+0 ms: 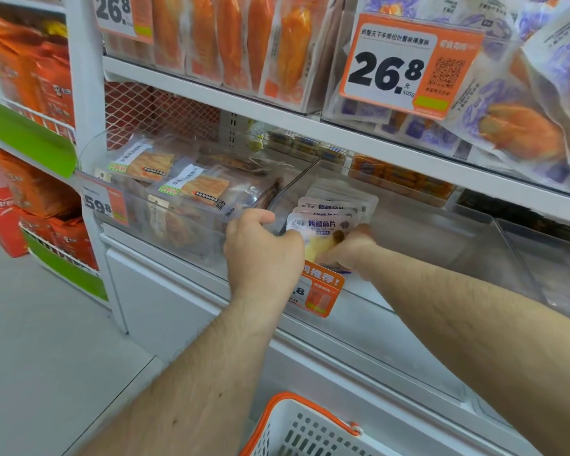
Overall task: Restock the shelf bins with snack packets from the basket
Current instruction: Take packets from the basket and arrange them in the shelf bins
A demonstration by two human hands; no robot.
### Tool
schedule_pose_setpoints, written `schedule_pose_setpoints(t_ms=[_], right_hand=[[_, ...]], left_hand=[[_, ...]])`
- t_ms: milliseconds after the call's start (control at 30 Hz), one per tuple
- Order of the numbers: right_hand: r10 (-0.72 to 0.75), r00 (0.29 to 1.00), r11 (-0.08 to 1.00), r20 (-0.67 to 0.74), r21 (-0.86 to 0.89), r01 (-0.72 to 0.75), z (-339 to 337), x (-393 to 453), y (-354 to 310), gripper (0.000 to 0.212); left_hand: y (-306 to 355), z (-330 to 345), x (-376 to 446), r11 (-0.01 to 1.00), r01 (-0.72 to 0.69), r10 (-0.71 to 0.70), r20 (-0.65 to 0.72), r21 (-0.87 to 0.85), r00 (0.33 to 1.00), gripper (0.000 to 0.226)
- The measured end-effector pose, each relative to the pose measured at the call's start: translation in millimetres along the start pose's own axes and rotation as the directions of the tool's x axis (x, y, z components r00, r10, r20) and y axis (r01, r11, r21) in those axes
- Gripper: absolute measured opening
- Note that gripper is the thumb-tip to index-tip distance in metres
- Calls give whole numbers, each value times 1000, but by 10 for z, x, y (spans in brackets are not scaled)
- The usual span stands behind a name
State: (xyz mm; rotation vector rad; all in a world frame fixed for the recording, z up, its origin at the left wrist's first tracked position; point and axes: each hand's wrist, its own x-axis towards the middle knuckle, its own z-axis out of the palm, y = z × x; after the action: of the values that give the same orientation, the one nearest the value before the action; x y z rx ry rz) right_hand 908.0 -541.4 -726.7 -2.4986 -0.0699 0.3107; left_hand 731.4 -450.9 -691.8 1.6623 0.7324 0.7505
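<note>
two hands (pixel 264 251), one basket (pixel 297 429), four price tags (pixel 395 67)

One head-worn camera looks forward and down, tilted, from close before the clear shelf bin (pixel 408 225); the white basket (pixel 297 429) sits below it at the frame's bottom edge.

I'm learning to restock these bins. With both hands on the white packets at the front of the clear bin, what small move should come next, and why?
Probably seat the front packet upright against the row behind it, then let go. The right hand pinches its lower edge and the left hand is curled at its left side, on the clear bin, whose right part is bare. The basket waits below.
</note>
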Motion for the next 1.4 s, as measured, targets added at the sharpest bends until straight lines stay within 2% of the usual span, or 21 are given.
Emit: schedule_pose_setpoints(t_ms=[100,200,367,733,900,1067,1167,1267,1333,1400], right_hand=[[-1,998,1000,-61,0,1,-53,92,-52,95],[27,988,1000,-153,18,-24,49,138,-105,106],[-17,985,1000,-174,-28,12,135,106,-73,118],[-2,985,1000,-174,24,6,95,92,-14,112],[-58,991,995,-124,-88,47,67,21,8,101],[-88,993,990,-75,-120,79,70,-25,-5,93],[-64,996,997,-58,-44,61,51,-42,-12,82],[-54,998,998,-16,33,54,-37,-149,-18,47],[-33,999,991,-13,130,34,-125,-272,-1,30],[-8,999,970,-50,241,20,-220,-443,29,27]], left_hand=[[1,-3,-1,1000,2,-2,17,12,1000,29],[14,0,1,1000,7,-7,18,16,1000,33],[33,14,-17,999,13,-13,14,43,1000,38],[51,21,-40,997,14,-14,6,71,1000,38],[47,20,-49,998,14,-14,10,63,1000,38],[29,14,-39,998,16,-17,10,65,1000,38],[42,4,-43,998,19,-20,12,60,1000,38],[53,-24,-46,997,14,-15,9,79,1000,39],[73,-48,-71,986,-50,52,-7,161,999,40],[113,-59,-138,945,-191,202,-15,265,979,40]])
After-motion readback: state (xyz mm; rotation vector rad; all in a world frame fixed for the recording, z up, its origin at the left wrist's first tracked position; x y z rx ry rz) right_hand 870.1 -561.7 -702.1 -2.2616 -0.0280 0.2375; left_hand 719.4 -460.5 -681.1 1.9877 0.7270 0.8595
